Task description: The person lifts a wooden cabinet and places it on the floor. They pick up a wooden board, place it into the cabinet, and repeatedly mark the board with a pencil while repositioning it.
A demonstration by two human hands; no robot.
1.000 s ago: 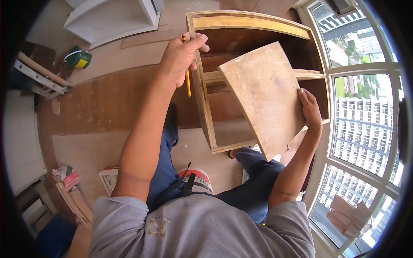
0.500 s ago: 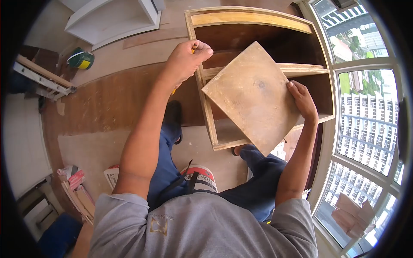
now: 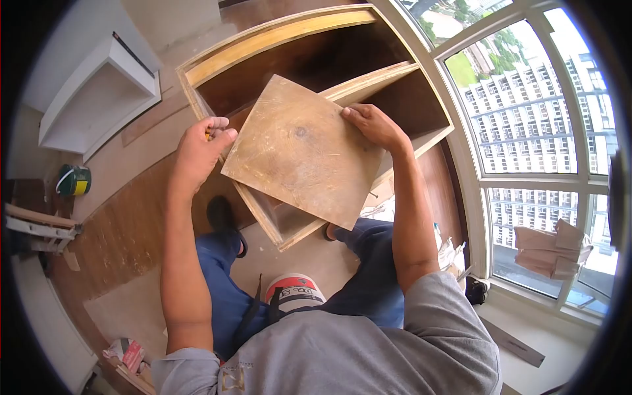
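Observation:
A square wooden board (image 3: 303,151) is tilted in front of an open wooden cabinet frame (image 3: 257,207). My right hand (image 3: 378,125) grips the board's upper right edge, thumb on its face. My left hand (image 3: 201,151) is closed around a yellow pencil (image 3: 209,135), of which only a small part shows, beside the cabinet's left side and just left of the board. Behind the board, the cabinet has a divider (image 3: 375,80) and a yellowish rail (image 3: 276,41) along its far edge. The board hides part of the cabinet's inside.
A white cabinet box (image 3: 108,99) and a green bucket (image 3: 74,180) stand at the left. Between my legs is a red and white bucket (image 3: 294,291). Large windows (image 3: 526,181) line the right side. A ladder-like piece (image 3: 43,227) lies at the far left.
The view has turned, shifting the cabinet left and tilting it. The board has moved left and rotated with my right hand on it. My left hand has come closer to the board, still holding the pencil.

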